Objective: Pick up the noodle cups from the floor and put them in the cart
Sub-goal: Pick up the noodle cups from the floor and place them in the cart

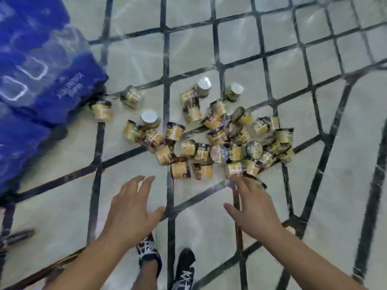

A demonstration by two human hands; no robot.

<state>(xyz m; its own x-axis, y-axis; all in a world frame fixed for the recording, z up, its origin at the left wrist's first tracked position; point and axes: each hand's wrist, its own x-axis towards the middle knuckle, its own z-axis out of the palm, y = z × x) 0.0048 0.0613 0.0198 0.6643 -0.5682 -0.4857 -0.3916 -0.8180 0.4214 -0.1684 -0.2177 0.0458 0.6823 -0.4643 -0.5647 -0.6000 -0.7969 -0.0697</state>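
Several yellow noodle cups (211, 141) lie scattered in a heap on the tiled floor, most on their sides, a few standing with white bottoms up (149, 116). Two stray cups (101, 110) lie near the blue bag. My left hand (130, 208) hovers open, palm down, short of the heap. My right hand (252, 205) is also open with fingers spread, its fingertips close to the nearest cup (234, 170). Neither hand holds anything. No cart can be made out for certain in this view.
A large blue bag with white print (35, 65) fills the left side, resting on the floor. The floor (345, 174) is pale tile with dark grid lines. My two dark shoes (167, 262) stand at the bottom centre. A dark frame part (12, 237) shows at lower left.
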